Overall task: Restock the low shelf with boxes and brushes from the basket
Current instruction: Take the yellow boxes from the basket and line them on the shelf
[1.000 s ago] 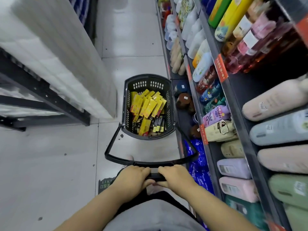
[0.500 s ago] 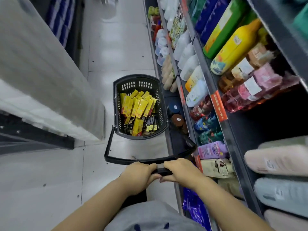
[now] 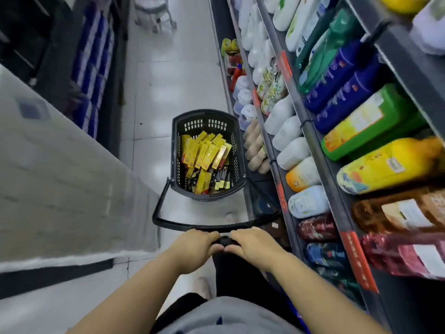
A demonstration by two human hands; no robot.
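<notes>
Black plastic fills both palms: the left hand and the right hand sit side by side on the middle of the long handle, fingers curled round it. At the handle's far end the basket stands on the floor, just beside the foot of the right-hand racks. Yellow boxes are heaped inside it, and the dark packs at its near end I take for the brushes. With the basket loaded and both hands on the handle, this looks like the step of bringing stock to its spot. Next, the hands would have to let go and reach down to the low shelf, dim beneath rows of bottles. The floor is pale, glossy tile. The aisle is narrow, with blue packs stacked along its left side.
</notes>
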